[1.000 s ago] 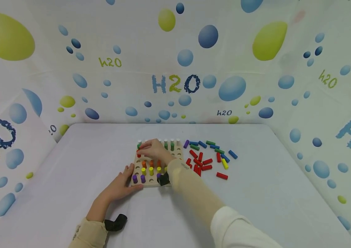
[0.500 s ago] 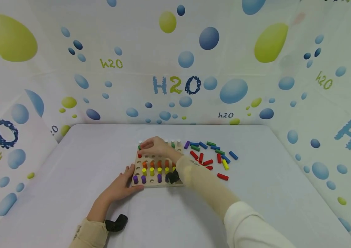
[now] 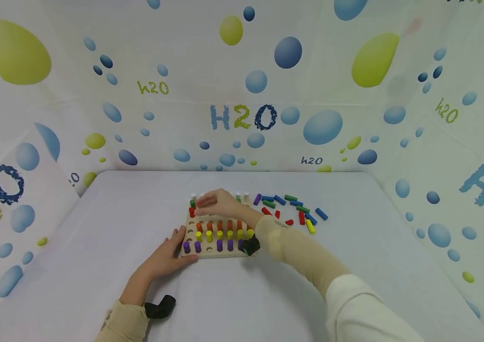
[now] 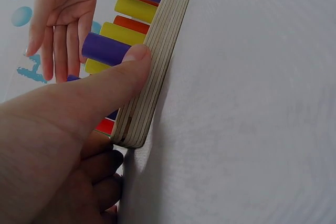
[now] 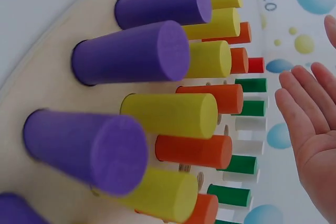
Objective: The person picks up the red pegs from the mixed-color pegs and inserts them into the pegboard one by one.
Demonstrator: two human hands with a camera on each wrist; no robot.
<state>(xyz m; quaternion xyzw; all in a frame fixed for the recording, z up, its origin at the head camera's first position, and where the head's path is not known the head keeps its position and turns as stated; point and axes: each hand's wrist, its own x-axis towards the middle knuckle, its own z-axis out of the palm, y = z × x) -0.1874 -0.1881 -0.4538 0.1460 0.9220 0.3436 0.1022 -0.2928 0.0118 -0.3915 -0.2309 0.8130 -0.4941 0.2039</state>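
Observation:
A wooden pegboard [image 3: 214,254] lies on the table with upright purple pegs [image 3: 219,245], yellow pegs [image 3: 219,235], orange pegs [image 3: 219,225] and, farther back, green and white ones. My left hand [image 3: 162,256] holds its near left corner, thumb on the front edge and fingers along the left side; the left wrist view shows the thumb against the layered edge [image 4: 163,40]. Over the back part of the board is my right hand [image 3: 219,204], fingers extended and holding nothing. Just left of its fingertips a red peg [image 3: 192,212] stands in the left column.
Right of the board lie loose pegs: several red pegs [image 3: 302,217], partly hidden by the right forearm, blue pegs [image 3: 321,213], green pegs [image 3: 290,197], a yellow peg [image 3: 310,226] and a purple peg [image 3: 257,199]. A patterned backdrop [image 3: 242,61] stands behind the table.
My right hand has let go of the red peg, opened its fingers and drawn slightly right, its forearm shifting right too. The left hand stays on the corner.

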